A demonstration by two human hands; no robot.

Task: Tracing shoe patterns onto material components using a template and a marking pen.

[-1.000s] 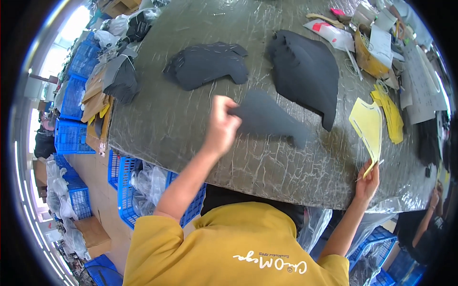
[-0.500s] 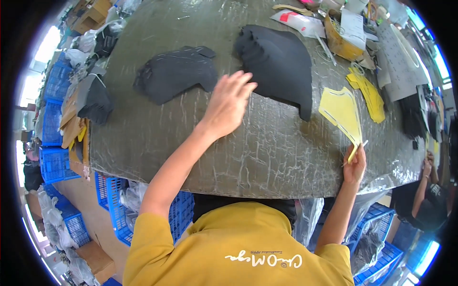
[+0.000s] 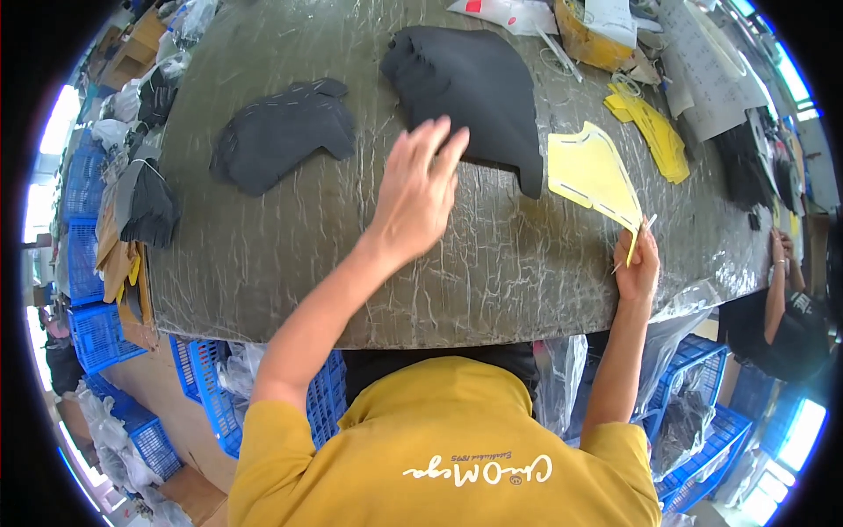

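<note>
My left hand (image 3: 414, 195) hovers over the near left edge of a stack of large black cut pieces (image 3: 479, 92), fingers stretched out and slightly spread, nothing in them. Whether the fingertips touch the stack I cannot tell. On the right, my right hand (image 3: 638, 266) is closed around the narrow near end of a yellow flat template (image 3: 595, 171) with slots along its edges. A thin white stick, perhaps a pen (image 3: 651, 221), pokes out between the same fingers. The template's wide end lies close beside the stack's right edge. Further left rests a smaller stack of black pieces (image 3: 285, 136) with pale marks.
More yellow templates (image 3: 654, 132) lie at the right, near a yellow box (image 3: 593, 39) and white paper sheets (image 3: 711, 75). A dark bundle (image 3: 147, 206) hangs by the worktable's (image 3: 351, 307) left edge. Blue crates (image 3: 329, 400) stand below. Another person (image 3: 777, 325) works at far right.
The whole view has shifted, so things on the table sit further left. My left hand has come over the large black stack's near edge. The yellow template remains in my right hand.
</note>
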